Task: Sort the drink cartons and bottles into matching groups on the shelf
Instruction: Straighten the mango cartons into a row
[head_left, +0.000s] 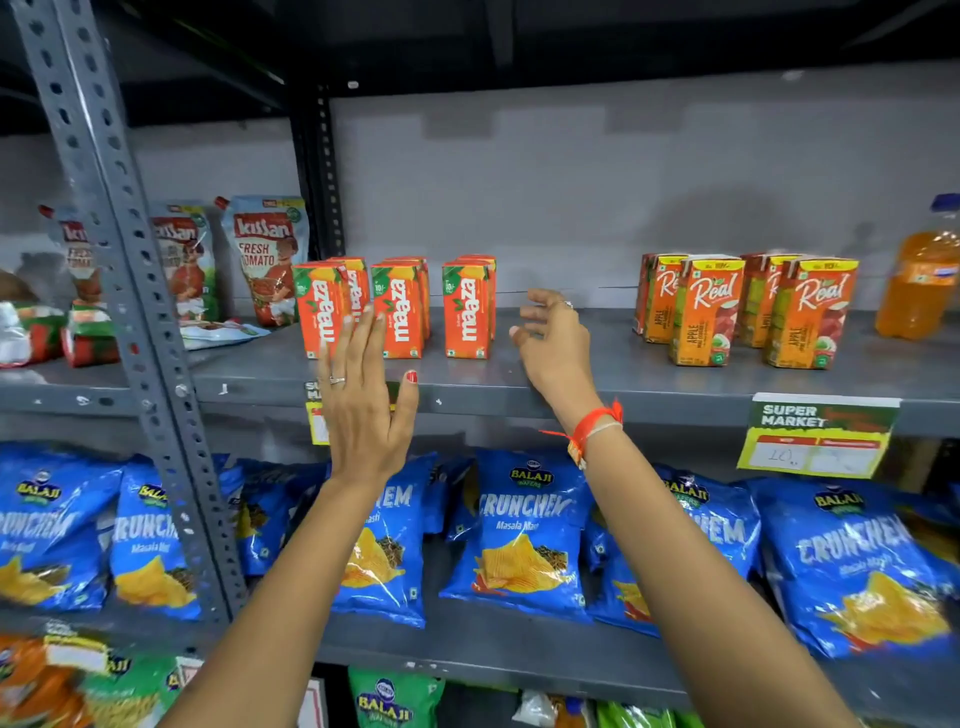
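Several orange Maaza cartons stand in three short rows at the left of the grey shelf. Orange Real apple cartons stand grouped at the right, and past them an orange drink bottle with a blue cap. My left hand is flat with fingers spread, its fingertips in front of the two left Maaza rows. To the right of the Maaza cartons my right hand hovers over bare shelf, fingers loosely curled and apart. Neither hand holds anything.
Kissan tomato pouches lean at the far left behind a perforated grey upright. Blue Balaji chip bags fill the shelf below. A green price tag hangs on the shelf edge at the right.
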